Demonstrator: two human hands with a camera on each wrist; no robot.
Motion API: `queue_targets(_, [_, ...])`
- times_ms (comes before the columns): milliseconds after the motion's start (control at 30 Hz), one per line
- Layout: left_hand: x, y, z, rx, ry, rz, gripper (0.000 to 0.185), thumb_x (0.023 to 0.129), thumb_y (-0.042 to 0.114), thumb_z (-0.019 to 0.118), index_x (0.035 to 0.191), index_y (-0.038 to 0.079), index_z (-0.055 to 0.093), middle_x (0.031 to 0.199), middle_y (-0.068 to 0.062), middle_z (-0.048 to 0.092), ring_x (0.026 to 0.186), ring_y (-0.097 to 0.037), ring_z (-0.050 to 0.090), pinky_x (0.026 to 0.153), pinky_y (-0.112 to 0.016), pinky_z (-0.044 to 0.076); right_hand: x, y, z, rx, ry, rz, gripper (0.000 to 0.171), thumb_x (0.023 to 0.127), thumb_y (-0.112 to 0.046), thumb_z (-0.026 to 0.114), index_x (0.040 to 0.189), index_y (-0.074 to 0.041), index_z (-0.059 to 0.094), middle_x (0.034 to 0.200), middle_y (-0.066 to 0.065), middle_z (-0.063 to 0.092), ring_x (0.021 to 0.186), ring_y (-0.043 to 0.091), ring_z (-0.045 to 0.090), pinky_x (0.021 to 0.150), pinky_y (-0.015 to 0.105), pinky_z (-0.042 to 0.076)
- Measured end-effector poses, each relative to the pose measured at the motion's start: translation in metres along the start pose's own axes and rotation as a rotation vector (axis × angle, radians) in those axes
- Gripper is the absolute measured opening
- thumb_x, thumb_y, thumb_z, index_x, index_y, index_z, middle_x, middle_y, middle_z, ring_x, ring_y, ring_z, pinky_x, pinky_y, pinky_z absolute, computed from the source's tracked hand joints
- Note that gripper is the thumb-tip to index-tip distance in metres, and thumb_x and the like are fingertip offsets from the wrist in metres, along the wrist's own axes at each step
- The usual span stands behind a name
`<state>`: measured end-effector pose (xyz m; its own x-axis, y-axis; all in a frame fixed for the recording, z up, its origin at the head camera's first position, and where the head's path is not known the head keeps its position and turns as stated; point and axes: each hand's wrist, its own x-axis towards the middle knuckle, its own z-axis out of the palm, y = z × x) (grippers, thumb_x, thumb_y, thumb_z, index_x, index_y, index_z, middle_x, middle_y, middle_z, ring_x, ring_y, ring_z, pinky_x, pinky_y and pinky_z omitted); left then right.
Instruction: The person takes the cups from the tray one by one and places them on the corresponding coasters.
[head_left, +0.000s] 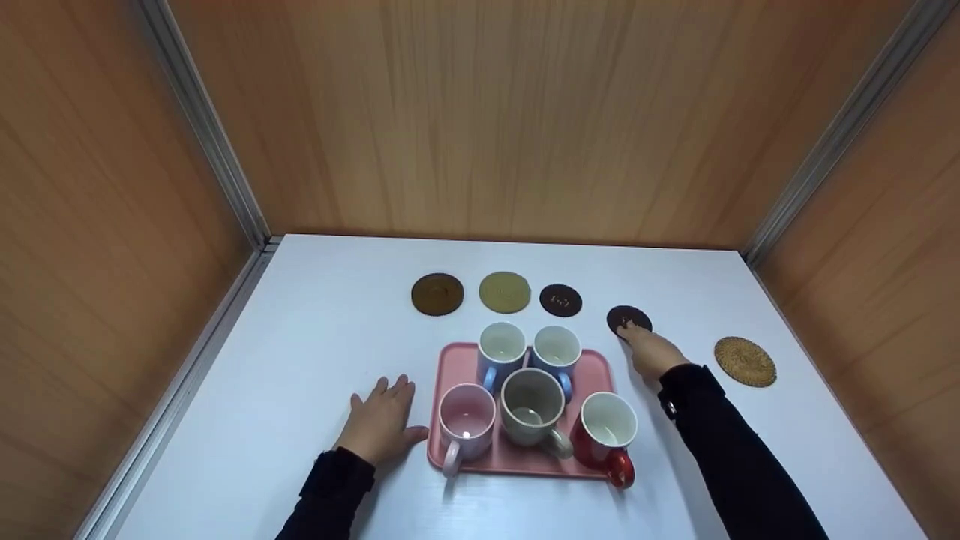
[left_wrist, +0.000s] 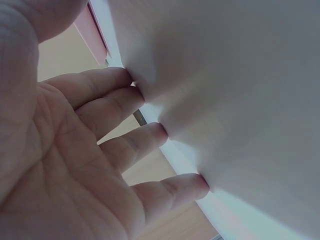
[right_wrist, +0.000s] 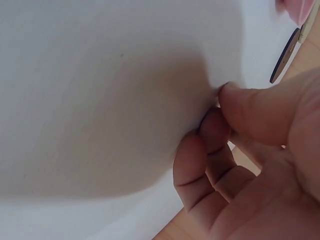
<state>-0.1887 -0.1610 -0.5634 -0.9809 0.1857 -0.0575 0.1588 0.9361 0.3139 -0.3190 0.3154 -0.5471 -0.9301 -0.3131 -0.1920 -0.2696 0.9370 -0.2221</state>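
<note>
On the white counter (head_left: 300, 337), the right hand (head_left: 651, 351) touches a dark coaster (head_left: 628, 319) with fingertips; whether it pinches it I cannot tell. Left hand (head_left: 381, 420) lies flat, fingers spread, beside the pink tray (head_left: 596, 364) of five mugs.

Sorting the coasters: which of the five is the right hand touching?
The right hand touches the small dark coaster, fourth from the left. The other dark coaster, brown coaster, olive coaster and woven coaster lie untouched.

dark coaster (head_left: 628, 319) — near edge under fingertips | coaster patterns — too small
</note>
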Motion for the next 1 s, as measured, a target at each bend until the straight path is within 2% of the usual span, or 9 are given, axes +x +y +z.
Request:
queue_targets(333, [0.0, 0.001, -0.002, -0.001, -0.007, -0.01, 0.082, 0.09, 0.047, 0.084, 0.153, 0.002, 0.056, 0.16, -0.021, 0.054, 0.153, -0.05, 0.043, 0.113, -0.085, 0.031, 0.004, 0.0, -0.002, 0.008, -0.065, 0.024, 0.069, 0.093, 0.016, 0.046, 0.16, 0.012, 0.033, 0.164, 0.043, 0.028, 0.153, 0.056, 0.034, 0.126, 0.06, 0.035])
queue_targets(633, [0.001, 0.002, -0.002, -0.009, -0.013, -0.018, 0.082, 0.091, 0.047, 0.083, 0.154, 0.004, 0.055, 0.161, -0.02, 0.053, 0.154, -0.049, 0.042, 0.115, -0.084, 0.03, 0.008, 0.002, -0.007, 0.035, -0.108, 0.009, 0.069, 0.097, 0.011, 0.046, 0.163, 0.01, 0.028, 0.167, 0.042, 0.022, 0.156, 0.056, 0.027, 0.129, 0.062, 0.029])
queue_targets(800, [0.0, 0.002, -0.001, -0.013, -0.014, -0.014, 0.082, 0.091, 0.048, 0.083, 0.154, 0.003, 0.055, 0.161, -0.021, 0.053, 0.154, -0.049, 0.042, 0.115, -0.084, 0.03, 0.007, 0.002, -0.012, 0.131, -0.125, 0.02, 0.071, 0.103, -0.006, 0.055, 0.165, 0.008, 0.024, 0.17, 0.039, 0.015, 0.159, 0.055, 0.019, 0.131, 0.064, 0.022])
queue_targets(1000, [0.0, 0.001, -0.001, -0.011, -0.024, -0.018, 0.082, 0.092, 0.047, 0.083, 0.154, 0.003, 0.054, 0.162, -0.021, 0.052, 0.154, -0.049, 0.042, 0.115, -0.084, 0.03, 0.014, -0.006, -0.014, 0.131, -0.098, 0.017, 0.082, 0.104, -0.032, 0.064, 0.164, 0.009, 0.027, 0.169, 0.041, 0.017, 0.158, 0.057, 0.022, 0.13, 0.065, 0.022])
